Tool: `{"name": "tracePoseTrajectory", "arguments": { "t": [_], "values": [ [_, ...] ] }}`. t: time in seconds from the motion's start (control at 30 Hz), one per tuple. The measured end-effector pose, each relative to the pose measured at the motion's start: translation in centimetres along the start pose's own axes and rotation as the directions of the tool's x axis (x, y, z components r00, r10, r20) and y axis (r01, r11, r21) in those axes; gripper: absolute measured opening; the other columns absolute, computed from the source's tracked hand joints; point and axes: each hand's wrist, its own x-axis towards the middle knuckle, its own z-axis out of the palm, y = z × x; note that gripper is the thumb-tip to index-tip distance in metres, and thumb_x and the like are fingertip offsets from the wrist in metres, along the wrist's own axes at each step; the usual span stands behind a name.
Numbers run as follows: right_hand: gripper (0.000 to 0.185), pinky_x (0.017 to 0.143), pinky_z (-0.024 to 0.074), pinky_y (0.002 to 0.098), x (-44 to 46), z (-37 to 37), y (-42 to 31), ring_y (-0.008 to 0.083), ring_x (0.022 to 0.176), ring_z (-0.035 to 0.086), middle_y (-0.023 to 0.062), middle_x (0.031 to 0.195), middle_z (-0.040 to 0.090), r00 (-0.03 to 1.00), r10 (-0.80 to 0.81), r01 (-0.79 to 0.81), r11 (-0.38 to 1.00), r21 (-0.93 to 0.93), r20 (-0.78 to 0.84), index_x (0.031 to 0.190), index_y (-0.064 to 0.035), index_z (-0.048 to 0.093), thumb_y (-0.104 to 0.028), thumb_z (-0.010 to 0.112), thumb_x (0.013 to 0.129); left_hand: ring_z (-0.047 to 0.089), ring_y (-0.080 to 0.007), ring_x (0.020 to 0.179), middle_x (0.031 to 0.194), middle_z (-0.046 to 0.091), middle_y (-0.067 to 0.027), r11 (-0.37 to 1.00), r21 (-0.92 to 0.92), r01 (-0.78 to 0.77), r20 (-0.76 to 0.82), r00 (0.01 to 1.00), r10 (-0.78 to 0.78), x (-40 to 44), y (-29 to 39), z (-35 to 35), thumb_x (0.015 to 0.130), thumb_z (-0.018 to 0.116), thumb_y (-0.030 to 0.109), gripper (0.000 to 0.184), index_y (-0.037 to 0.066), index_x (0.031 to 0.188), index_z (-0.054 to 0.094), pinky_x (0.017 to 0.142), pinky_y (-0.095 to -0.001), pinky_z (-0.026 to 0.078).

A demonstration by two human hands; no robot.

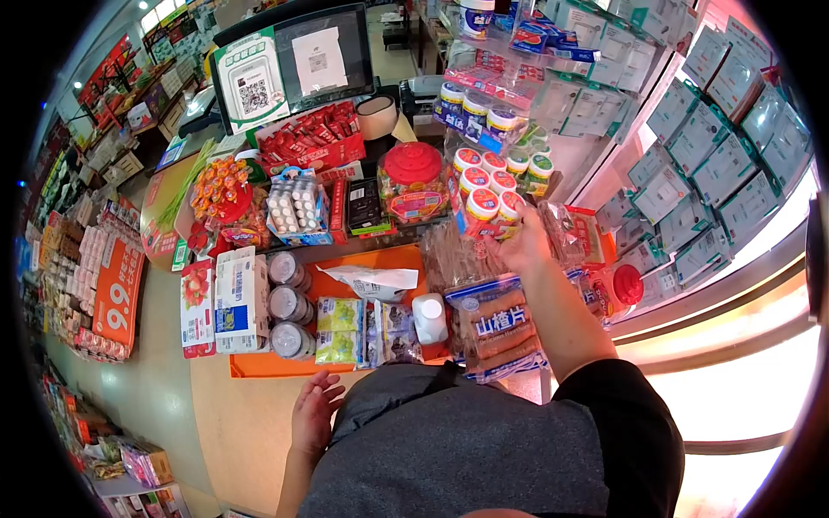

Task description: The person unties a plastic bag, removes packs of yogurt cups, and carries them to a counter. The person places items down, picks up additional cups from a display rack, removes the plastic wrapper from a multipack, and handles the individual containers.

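My right hand (pixel 525 245) reaches up the right side of the counter and grips the front corner of a display box of small jars (pixel 486 190). The jars are white with orange-red lids and stand in rows; part of the box's front is behind my fingers. Similar jars with green lids (pixel 540 166) are just behind. Below my right forearm lie packs of hawthorn slices (pixel 494 321) in clear and blue wrapping. My left hand (pixel 315 410) hangs by the counter's near edge, fingers loosely bent and apart, holding nothing.
An orange tray (pixel 250 366) holds grey-lidded cans (pixel 289 304), snack bags (pixel 338 331) and a white bottle (pixel 429 318). Behind are a red-lidded candy tub (pixel 412 181), lollipops (pixel 222 190) and a monitor (pixel 294 65). Hanging packages (pixel 710 164) line the right side.
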Motion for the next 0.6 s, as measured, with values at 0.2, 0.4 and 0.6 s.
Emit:
{"name": "tracePoseTrajectory", "arguments": {
  "t": [0.2, 0.4, 0.6],
  "values": [
    [0.046, 0.085, 0.0546, 0.0437, -1.8, 0.3, -0.1, 0.027, 0.111, 0.061, 0.0094, 0.131, 0.06, 0.984, 0.124, -0.106, 0.984, -0.145, 0.125, 0.133, -0.0178, 0.054, -0.041, 0.061, 0.095, 0.061, -0.0254, 0.113, 0.128, 0.061, -0.0108, 0.999, 0.034, 0.007, 0.035, 0.999, -0.008, 0.7, 0.2, 0.5, 0.1, 0.056, 0.029, 0.047, 0.006, 0.141, 0.05, 0.095, -0.0392, 0.049],
    [0.056, 0.095, 0.0523, 0.0435, -9.2, 3.6, 1.6, 0.0272, 0.111, 0.066, 0.0145, 0.128, 0.065, 0.896, 0.289, -0.18, 0.931, -0.318, 0.338, 0.135, -0.0075, 0.056, -0.045, 0.059, 0.094, 0.059, -0.027, 0.118, 0.138, 0.057, -0.012, 0.982, 0.183, -0.046, 0.255, 0.967, -0.002, 2.9, 3.1, 4.4, 0.094, 0.064, 0.042, 0.066, 0.007, 0.147, 0.045, 0.098, -0.0404, 0.047],
    [0.07, 0.087, 0.0542, 0.0345, -11.8, 7.6, 9.2, 0.0228, 0.106, 0.066, 0.0157, 0.117, 0.067, 0.778, 0.197, 0.268, 0.755, -0.599, 0.597, 0.134, 0.0019, 0.055, -0.048, 0.07, 0.087, 0.047, -0.0318, 0.138, 0.15, 0.047, -0.0155, 0.991, 0.06, -0.121, 0.344, 0.934, 0.094, 5.9, 4.6, 13.4, 0.094, 0.059, 0.054, 0.082, 0.004, 0.153, 0.031, 0.114, -0.0542, 0.04]
  ]
}}
